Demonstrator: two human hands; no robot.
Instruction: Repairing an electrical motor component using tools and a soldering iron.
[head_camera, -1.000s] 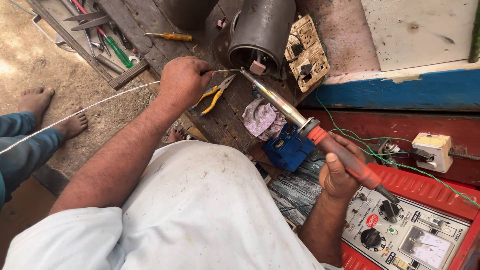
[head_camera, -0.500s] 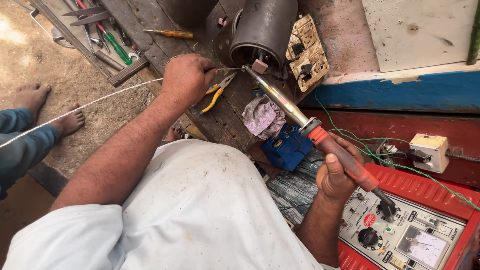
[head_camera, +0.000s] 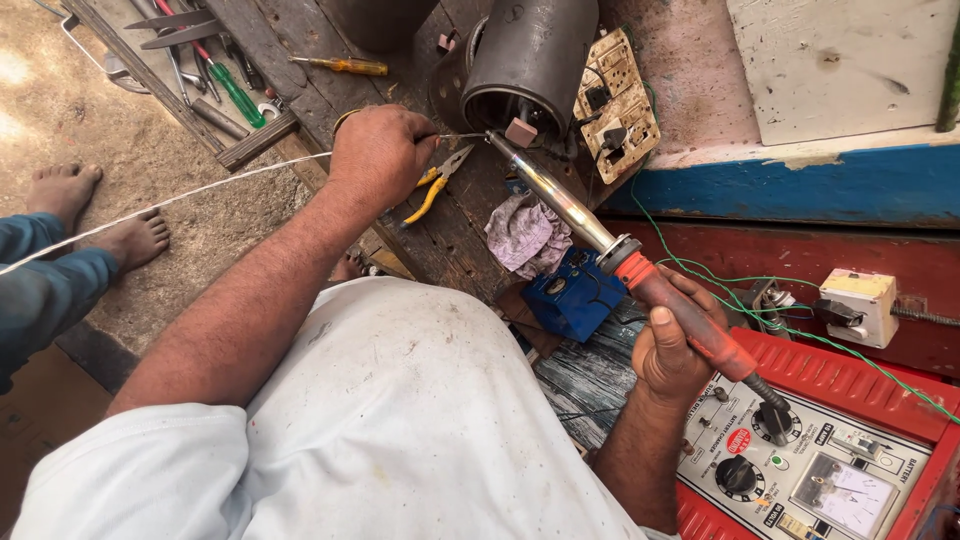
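My right hand (head_camera: 678, 343) grips the red handle of a large soldering iron (head_camera: 585, 225). Its metal barrel slants up and left, and its tip sits at the open mouth of a dark cylindrical motor housing (head_camera: 530, 62) on the wooden bench. My left hand (head_camera: 382, 155) is closed on a thin solder wire (head_camera: 462, 135) whose end meets the iron's tip. A long white strand (head_camera: 160, 205) trails from that hand off to the left.
Yellow-handled pliers (head_camera: 432, 187) lie under my left hand beside a crumpled rag (head_camera: 525, 236) and a blue box (head_camera: 575, 294). Screwdrivers (head_camera: 235, 92) and tools lie at the top left. A red metered unit (head_camera: 830, 470) stands lower right. Another person's bare feet (head_camera: 95, 215) rest at the left.
The view has shifted slightly. Both hands hold their grips, with the iron's tip and the wire staying at the motor housing's mouth.
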